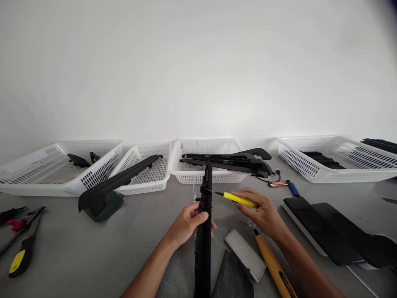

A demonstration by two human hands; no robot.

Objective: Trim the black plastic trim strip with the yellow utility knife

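My left hand [189, 223] is wrapped round a long black plastic part [204, 244], thumb on its front face. The part stands lengthwise in front of me, its far end reaching up to the middle basket. In my right hand [259, 209] is a yellow knife-like tool [240, 200], held between thumb and fingers. Its dark tip points left, close to the upper section of the part; whether its thin blade touches the part is hard to tell.
White baskets [209, 178] line the wall, several with black parts. A long black part [120, 178] overhangs one at left. Pliers [29, 227] lie far left. Near my right arm are an orange-handled tool [274, 267], a whitish block [245, 253] and phones [322, 229].
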